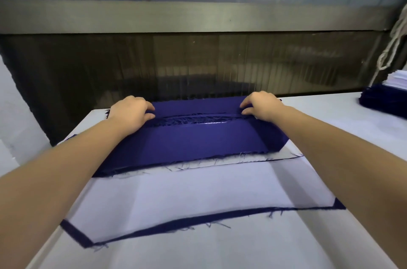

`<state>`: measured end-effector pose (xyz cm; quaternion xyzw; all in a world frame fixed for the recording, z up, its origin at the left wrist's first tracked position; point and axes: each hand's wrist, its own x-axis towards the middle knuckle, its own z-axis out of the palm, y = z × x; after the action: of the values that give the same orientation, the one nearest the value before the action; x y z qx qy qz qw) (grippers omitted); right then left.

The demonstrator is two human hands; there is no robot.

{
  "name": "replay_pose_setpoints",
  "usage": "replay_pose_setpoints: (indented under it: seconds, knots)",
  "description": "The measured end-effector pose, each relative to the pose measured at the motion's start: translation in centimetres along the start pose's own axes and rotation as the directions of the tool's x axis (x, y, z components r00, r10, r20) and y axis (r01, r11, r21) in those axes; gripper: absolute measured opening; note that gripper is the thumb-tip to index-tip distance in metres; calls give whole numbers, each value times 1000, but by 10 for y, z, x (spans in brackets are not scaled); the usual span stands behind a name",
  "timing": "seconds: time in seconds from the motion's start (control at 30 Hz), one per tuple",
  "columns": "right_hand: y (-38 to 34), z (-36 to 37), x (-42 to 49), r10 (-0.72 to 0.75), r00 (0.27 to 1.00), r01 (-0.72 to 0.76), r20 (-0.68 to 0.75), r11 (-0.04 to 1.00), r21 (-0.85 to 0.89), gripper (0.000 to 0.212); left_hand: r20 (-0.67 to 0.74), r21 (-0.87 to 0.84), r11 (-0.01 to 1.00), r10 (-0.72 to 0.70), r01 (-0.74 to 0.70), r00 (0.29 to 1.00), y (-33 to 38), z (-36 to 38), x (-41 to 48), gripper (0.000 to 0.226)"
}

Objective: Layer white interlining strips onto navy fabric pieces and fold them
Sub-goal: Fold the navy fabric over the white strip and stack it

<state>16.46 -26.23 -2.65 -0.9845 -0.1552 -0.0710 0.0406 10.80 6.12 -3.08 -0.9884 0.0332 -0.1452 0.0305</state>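
A navy fabric piece (pixel 187 143) lies across the white table, its near part folded over so a frayed edge runs left to right. My left hand (pixel 130 114) pinches the fold's far edge on the left. My right hand (pixel 262 107) pinches the same edge on the right. In front of it lies a wide white interlining sheet (pixel 187 189) on top of another navy piece, whose border (pixel 176 224) shows along the near side and at both corners.
The white table (pixel 220 255) ends at a dark glossy machine panel (pixel 198 61) behind the fabric. At the far right sits a stack of navy pieces (pixel 383 101) with white strips (pixel 398 80) on top, and a cord hangs above it.
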Motion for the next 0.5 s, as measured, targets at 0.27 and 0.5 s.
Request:
replay_pose_setpoints:
  seconds: [0.27, 0.5]
  knots:
    - [4, -5, -1, -144, 986, 160, 88, 966, -202, 34, 134, 33, 991, 125, -130, 983, -10, -7, 6, 32]
    - [6, -4, -4, -62, 998, 60, -11, 991, -116, 30, 117, 50, 985, 158, -165, 980, -17, -13, 7, 29]
